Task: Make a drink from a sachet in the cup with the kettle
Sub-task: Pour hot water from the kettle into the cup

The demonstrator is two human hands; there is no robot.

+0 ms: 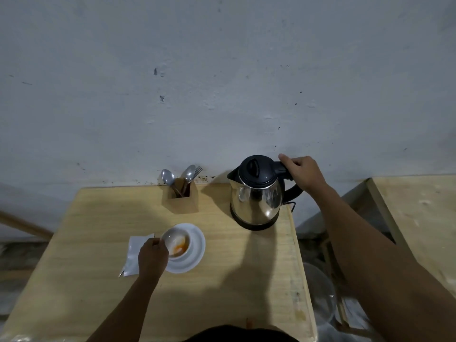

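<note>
Pale wooden counter (234, 280) against wall. On it: kettle (256, 193) back right, wooden cutlery holder (183, 201) back centre, white saucer (195, 253), sachet (134, 255) just left.

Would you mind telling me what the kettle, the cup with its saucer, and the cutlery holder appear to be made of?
The shiny silver kettle looks like polished stainless steel, mirroring the room, with a matte black, probably plastic, lid and handle. The small white cup and round white saucer look like glazed ceramic, smooth and glossy. The square tan cutlery holder seems to be unfinished wood, matte like the table.
</note>
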